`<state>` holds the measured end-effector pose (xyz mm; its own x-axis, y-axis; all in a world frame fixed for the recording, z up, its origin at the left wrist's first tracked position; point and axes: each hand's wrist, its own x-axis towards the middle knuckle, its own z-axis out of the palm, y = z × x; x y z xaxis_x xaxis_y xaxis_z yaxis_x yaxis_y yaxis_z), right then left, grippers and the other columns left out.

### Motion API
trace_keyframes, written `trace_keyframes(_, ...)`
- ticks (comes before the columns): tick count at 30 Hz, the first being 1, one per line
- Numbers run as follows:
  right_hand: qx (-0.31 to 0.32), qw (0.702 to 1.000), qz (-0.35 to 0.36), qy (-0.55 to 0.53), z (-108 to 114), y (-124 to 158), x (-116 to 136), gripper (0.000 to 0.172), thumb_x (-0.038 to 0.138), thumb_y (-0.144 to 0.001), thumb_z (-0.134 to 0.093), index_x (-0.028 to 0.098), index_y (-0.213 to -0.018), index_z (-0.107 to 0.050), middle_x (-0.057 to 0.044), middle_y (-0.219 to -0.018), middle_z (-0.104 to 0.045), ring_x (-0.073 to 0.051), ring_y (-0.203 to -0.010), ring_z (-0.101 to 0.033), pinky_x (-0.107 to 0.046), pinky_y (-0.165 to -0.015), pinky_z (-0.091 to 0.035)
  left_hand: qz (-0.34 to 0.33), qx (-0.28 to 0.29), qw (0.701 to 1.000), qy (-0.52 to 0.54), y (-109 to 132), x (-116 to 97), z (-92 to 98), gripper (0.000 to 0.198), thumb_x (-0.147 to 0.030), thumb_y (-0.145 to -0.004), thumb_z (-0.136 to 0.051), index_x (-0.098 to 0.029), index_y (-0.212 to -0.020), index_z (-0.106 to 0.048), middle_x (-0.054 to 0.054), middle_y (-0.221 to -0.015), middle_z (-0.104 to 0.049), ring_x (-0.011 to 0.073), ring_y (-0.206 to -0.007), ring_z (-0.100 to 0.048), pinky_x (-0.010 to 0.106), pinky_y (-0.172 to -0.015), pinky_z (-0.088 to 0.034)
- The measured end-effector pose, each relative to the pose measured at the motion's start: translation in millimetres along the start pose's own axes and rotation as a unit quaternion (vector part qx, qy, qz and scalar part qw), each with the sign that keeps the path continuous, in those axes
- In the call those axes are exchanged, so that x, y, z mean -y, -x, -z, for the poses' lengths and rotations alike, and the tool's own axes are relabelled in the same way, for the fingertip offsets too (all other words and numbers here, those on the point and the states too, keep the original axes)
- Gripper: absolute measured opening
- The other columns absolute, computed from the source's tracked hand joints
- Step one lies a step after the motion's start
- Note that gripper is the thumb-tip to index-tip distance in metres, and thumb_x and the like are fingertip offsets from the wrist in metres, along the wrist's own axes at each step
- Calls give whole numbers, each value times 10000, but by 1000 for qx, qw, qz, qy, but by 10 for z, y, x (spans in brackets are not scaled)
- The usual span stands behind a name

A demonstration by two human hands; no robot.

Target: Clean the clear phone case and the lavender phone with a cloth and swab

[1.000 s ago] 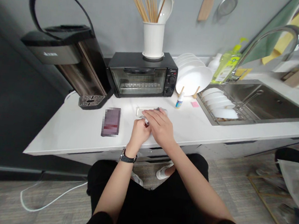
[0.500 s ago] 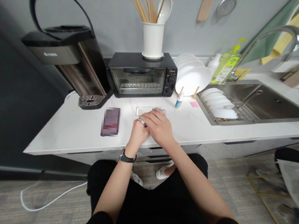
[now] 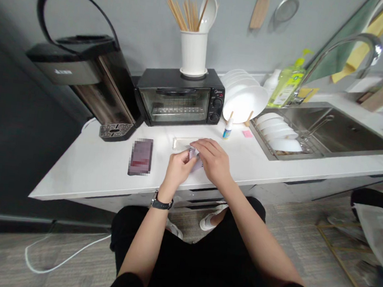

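My left hand [image 3: 178, 169] and my right hand [image 3: 214, 160] meet over the white counter [image 3: 91, 165], both pinching a small pale folded piece [image 3: 193, 155] between their fingertips. What the piece is made of is too small to tell. Just behind the hands lies a flat clear tray [image 3: 182, 143]. A watch sits on my left wrist. A dark phone [image 3: 140, 156] lies on the counter to the left of my hands.
A black toaster oven [image 3: 179, 97] with a white utensil holder [image 3: 194, 52] stands behind. A water dispenser [image 3: 89, 79] is at left. White plates [image 3: 246, 101], a small bottle [image 3: 227, 128], a pink note [image 3: 247, 133] and a sink [image 3: 331, 127] with a dish rack are at right.
Both hands have drawn back a little from the clear tray toward me, and the small pale piece now shows between the fingertips.
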<state>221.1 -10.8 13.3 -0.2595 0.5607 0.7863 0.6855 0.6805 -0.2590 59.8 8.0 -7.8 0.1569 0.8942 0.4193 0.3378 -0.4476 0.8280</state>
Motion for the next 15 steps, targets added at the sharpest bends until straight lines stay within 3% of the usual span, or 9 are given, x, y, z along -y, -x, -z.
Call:
trace_keyframes(4, 46, 998, 53, 8, -135, -42, 162, 361, 149, -1085, -515, 251, -1362, -721, -66, -1330, -774, -233, -1289, -670, -500, -1221, -458, -6, -11, 999, -31, -25, 49, 4, 260, -114, -765, -612, -210, -576, -461, -14, -533, -474, 115, -524, -427, 289, -547, -316)
trace_keyframes(7, 38, 997, 62, 11, -136, -27, 165, 387, 134, -1084, -496, 228, -1403, -695, -80, -1375, -756, -229, -1318, -662, -482, -1227, -455, 0, -9, 999, -41, -27, 64, 4, 276, -112, -763, -607, -212, -557, -451, -17, -515, -459, 111, -509, -411, 296, -549, -311)
trace_keyframes(9, 19, 999, 38, 8, -76, 3, 88, 414, 124, -1083, -468, 221, -1423, -682, -90, -1374, -753, -234, -1322, -662, -480, -1221, -468, 3, -8, 999, -31, -15, 57, 0, 313, -169, -791, -632, -206, -553, -433, -38, -512, -416, 96, -517, -378, 277, -549, -299)
trace_keyframes(15, -7, 999, -40, 19, 105, 59, -134, 413, 158, -1091, -441, 213, -1424, -678, -105, -1359, -757, -260, -1332, -659, -507, -1201, -498, 11, 8, 999, 36, 12, 10, -21, 319, -402, -900, -664, -173, -695, -577, -52, -598, -442, 90, -572, -390, 232, -553, -305)
